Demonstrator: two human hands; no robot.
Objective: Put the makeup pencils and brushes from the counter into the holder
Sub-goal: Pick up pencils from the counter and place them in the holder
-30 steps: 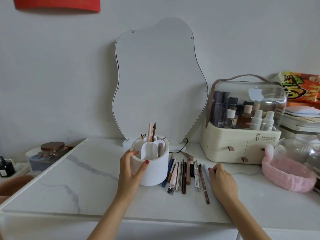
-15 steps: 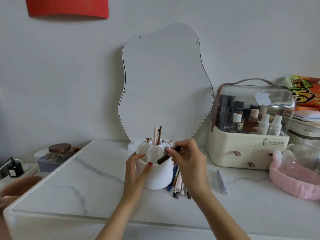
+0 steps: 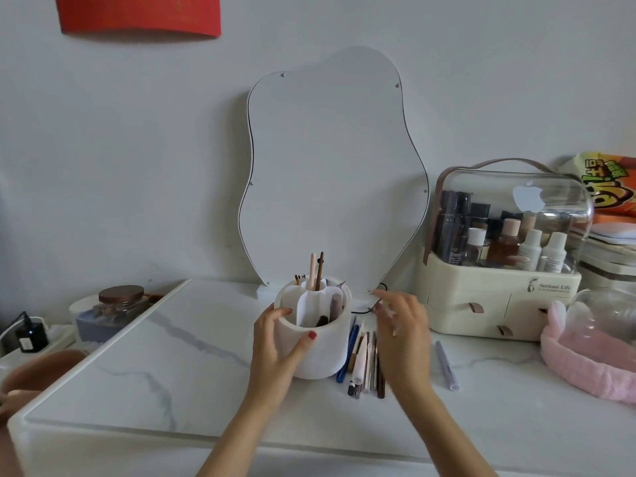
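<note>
Left hand [image 3: 275, 342] wrapped around the white holder [image 3: 315, 342], thumb across its front wall, fingers curled behind its left side. Right hand [image 3: 401, 330] just right of the holder, blurred, fingers loosely spread, nothing gripped. Beneath it, a row of makeup pencils and brushes [image 3: 363, 363] flat on the marble counter [image 3: 172, 359], touching the holder's right base. Inside the holder: a dark brush [image 3: 321, 320] in a front compartment, a pink and a brown stick upright at the back. Farther right, a lilac pen [image 3: 446, 364] alone. Behind, a wavy mirror [image 3: 330, 166]; at right, a clear-lidded cosmetics case [image 3: 502, 249].
</note>
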